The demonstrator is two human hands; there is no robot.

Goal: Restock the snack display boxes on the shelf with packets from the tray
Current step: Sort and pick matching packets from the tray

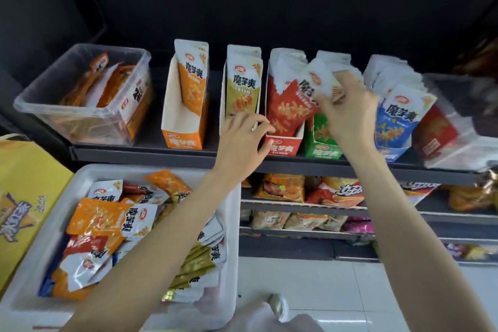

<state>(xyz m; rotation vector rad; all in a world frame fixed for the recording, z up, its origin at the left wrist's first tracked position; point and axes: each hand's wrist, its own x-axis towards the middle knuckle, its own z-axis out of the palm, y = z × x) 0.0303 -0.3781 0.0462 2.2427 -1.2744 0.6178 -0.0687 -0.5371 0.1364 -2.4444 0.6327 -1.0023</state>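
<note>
Right hand [347, 113] pinches a glossy red-and-white foil packet [320, 81], motion-blurred, above the red cardboard display box [283, 144] on the dark shelf [188, 155]. Left hand [242, 140], fingers spread, touches that box's rim. The white plastic tray [80, 178] below holds crinkled packets, partly hidden by the forearm.

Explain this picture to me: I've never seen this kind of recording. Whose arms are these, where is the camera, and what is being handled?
There is no machine here. A person wears one camera on the head, looking forward and down, so both bare arms reach into view. The left hand rests on the front edge of the red box on the shelf. The right hand grips a bunch of packets over the red and green boxes. Orange, olive and blue boxes stand alongside. Below left, a white tray holds loose packets for restocking.
</note>
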